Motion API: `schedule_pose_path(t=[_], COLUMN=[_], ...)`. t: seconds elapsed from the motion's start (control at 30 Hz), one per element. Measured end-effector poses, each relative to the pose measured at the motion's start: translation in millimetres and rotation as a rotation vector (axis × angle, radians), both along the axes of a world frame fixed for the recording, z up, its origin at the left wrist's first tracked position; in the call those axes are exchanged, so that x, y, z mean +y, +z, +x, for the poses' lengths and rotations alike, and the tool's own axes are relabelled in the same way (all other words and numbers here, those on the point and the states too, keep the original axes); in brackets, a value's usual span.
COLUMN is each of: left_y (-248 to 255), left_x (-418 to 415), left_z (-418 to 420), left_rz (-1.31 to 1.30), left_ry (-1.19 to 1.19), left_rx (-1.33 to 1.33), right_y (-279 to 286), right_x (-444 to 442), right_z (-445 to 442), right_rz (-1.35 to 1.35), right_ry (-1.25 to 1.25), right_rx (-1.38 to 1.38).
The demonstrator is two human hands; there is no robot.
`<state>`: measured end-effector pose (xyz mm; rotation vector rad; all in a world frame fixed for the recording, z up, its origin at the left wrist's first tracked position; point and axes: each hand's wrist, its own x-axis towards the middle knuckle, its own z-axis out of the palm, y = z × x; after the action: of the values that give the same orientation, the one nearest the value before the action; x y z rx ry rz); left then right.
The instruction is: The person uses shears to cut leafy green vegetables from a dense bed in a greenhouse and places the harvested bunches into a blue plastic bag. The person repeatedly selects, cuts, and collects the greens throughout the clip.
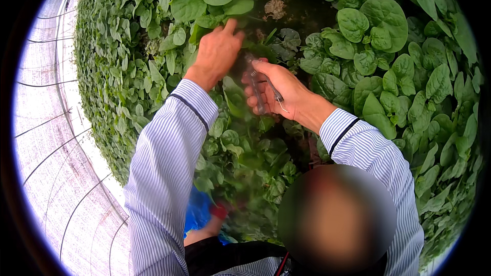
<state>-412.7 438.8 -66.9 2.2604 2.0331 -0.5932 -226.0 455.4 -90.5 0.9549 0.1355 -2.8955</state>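
My left hand (219, 54) reaches into the plants, its fingertips at the base of a cluster of broad green leaves (205, 2). Some of these leaves are blurred. The fingertips are partly hidden, so I cannot tell whether they grip a stem. Just below and to its right, my right hand (282, 88) holds a pair of spring-loaded hand snips (256, 86), handles in the palm. The snips point up toward my left hand, and their blades are too blurred to make out. Both wrists come from striped cuffs.
Dense leafy plants (383, 84) stand on the right, with smaller-leaved growth (115, 65) on the left. Dark soil (307, 11) shows between them. White translucent sheeting (50, 130) with dark ribs curves along the left. Blue plastic (196, 209) lies near a bare lower limb with something red.
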Motion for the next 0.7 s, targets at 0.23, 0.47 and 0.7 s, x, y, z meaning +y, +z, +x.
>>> schedule_pose_path(t=[0.23,0.47,0.7], left_y=[2,7,3], left_x=[4,11,3], left_z=[-6,-11,-30], left_rz=[-0.027,-0.039,0.001], left_ry=[-0.126,-0.217,-0.323], left_rx=[0.095,0.084,-0.042], right_y=[10,10,4], right_x=[3,-3,-6], right_z=[-5,19,45], right_rz=[0.029,-0.072,-0.123], right_ry=[0.014,-0.048,-0.114], right_rx=[-0.047,0.056,0.110])
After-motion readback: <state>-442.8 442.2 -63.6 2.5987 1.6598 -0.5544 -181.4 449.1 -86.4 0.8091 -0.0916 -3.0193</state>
